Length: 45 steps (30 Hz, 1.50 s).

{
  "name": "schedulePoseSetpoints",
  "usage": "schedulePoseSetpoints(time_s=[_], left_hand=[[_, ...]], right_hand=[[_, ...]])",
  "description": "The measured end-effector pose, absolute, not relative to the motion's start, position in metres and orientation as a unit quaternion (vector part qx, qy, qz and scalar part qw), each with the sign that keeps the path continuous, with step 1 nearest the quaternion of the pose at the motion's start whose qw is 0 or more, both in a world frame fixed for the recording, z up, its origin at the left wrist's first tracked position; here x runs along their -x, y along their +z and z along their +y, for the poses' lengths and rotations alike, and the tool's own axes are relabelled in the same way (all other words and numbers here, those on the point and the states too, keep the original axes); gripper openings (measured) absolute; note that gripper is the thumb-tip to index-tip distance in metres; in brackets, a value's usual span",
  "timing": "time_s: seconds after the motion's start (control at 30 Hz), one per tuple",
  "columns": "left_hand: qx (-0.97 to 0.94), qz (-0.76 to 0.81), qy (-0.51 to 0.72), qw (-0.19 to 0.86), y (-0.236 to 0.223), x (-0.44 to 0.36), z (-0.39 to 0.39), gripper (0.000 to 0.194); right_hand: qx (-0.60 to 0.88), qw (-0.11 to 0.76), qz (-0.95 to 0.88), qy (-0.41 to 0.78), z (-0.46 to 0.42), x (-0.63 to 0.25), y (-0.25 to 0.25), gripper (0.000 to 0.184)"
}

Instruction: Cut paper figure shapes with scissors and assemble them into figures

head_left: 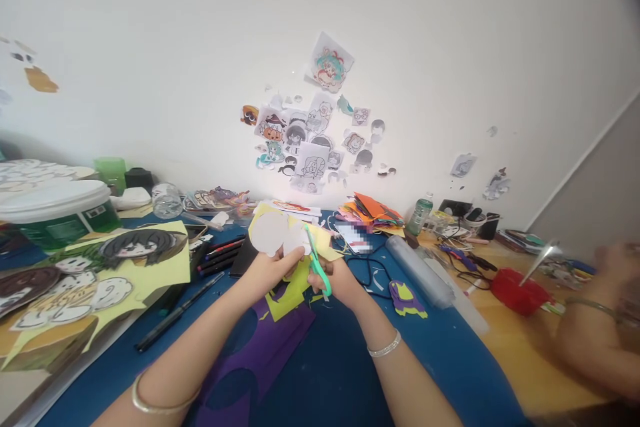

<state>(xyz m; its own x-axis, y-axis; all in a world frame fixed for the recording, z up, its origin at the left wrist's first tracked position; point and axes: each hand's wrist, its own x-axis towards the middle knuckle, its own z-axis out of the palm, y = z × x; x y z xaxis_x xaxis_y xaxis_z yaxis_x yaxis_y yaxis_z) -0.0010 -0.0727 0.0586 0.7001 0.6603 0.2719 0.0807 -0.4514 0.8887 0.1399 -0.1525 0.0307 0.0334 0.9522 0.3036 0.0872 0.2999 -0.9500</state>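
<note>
My left hand (277, 270) is closed on a white paper cutout (269, 233) with rounded edges, held up over the blue mat. In my right hand (327, 273) is a pair of green scissors (319, 265), its blades at the right edge of the paper. Whether the blades are open or closed is hard to make out. Yellow paper (287, 303) lies beneath my hands, partly hidden by them. Below it, purple paper (273, 353) with rounded pieces cut out rests on the blue mat (330, 373).
On the left are a white-lidded tub (60, 203), drawn cutouts (75, 300) and a black pen (177, 313). Folded coloured paper (373, 210), a clear bottle (420, 213) and a plastic roll (420, 271) lie right. Beyond stands a red bowl (520, 291), near another person's arm (595, 340).
</note>
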Motion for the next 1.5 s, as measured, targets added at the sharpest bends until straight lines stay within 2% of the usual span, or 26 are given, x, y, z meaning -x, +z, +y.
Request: schedulePoseSetpoints(time_s=[0.1,0.33,0.5,0.6,0.7,0.93,1.17,1.37,1.5], left_hand=[[-0.811,0.222,0.287,0.458,0.063,0.004,-0.073,0.04],[-0.822,0.21,0.263,0.459,0.067,0.007,-0.071,0.04],[-0.818,0.21,0.254,0.47,0.065,0.012,-0.065,0.035],[-0.823,0.21,0.242,0.47,0.065,0.015,-0.063,0.034],[-0.821,0.199,0.239,0.479,0.066,0.014,-0.063,0.033],[-0.781,0.196,0.284,0.52,0.065,0.009,-0.066,0.029],[-0.777,0.186,0.253,0.545,0.066,0.01,-0.067,0.022],[-0.79,0.183,0.243,0.533,0.066,0.012,-0.064,0.022],[-0.785,0.188,0.243,0.539,0.068,0.014,-0.066,0.021]], right_hand=[[0.446,0.55,-0.588,0.39,-0.153,-0.142,0.031,0.053],[0.449,0.542,-0.592,0.392,-0.153,-0.146,0.028,0.059],[0.458,0.537,-0.586,0.397,-0.156,-0.144,0.033,0.076],[0.457,0.531,-0.589,0.404,-0.157,-0.144,0.035,0.08],[0.468,0.527,-0.587,0.399,-0.157,-0.145,0.035,0.078],[0.494,0.517,-0.577,0.396,-0.155,-0.152,0.028,0.054],[0.464,0.522,-0.581,0.419,-0.157,-0.144,0.036,0.067],[0.466,0.524,-0.588,0.403,-0.159,-0.144,0.037,0.068],[0.477,0.51,-0.584,0.413,-0.159,-0.148,0.034,0.059]])
